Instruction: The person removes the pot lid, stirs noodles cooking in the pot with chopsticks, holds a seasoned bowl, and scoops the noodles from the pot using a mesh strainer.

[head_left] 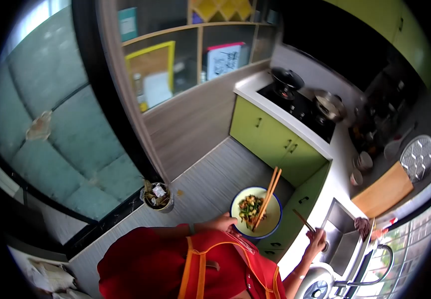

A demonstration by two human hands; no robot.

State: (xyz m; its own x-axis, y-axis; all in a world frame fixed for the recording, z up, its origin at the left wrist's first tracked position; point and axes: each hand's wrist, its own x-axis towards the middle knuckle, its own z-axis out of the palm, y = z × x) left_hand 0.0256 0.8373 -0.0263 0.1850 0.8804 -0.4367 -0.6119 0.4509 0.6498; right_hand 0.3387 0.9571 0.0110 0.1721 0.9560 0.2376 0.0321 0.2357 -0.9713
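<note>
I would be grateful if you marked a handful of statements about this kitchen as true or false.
1. The left hand holds a round white bowl with a blue rim. True.
2. The bowl holds nothing. False: chopped food with green pieces and a pair of long wooden chopsticks are in it.
3. The right hand holds a thin brown utensil. True.
4. The bowl sits in the rectangular steel sink. False: it is held up beside the counter.
5. The lower cupboards are red. False: the lower cupboards are green.
</note>
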